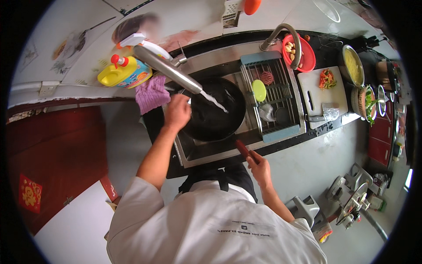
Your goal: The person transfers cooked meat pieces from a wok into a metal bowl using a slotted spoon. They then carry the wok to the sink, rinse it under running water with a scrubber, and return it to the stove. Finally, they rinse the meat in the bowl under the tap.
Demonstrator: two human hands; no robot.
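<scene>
A black wok (216, 123) rests in the sink, tilted slightly, with water in it. My right hand (260, 166) is wrapped around the wok's red-brown handle (242, 148) at the sink's front edge. My left hand (178, 112) is curled at the wok's left rim, beside a small shiny metal piece; whether the fingers grip it is hidden. From the steel faucet (169, 71) above, a stream of water (214, 101) runs into the wok.
A drying rack (268, 130) holds a green scrubber (258, 90). To its right lie a cutting board (305, 79) with chopped vegetables and a cleaver (329, 112), plus a red basket (308, 52) of garlic. A yellow detergent bottle (127, 72) and purple cloth (151, 94) sit left.
</scene>
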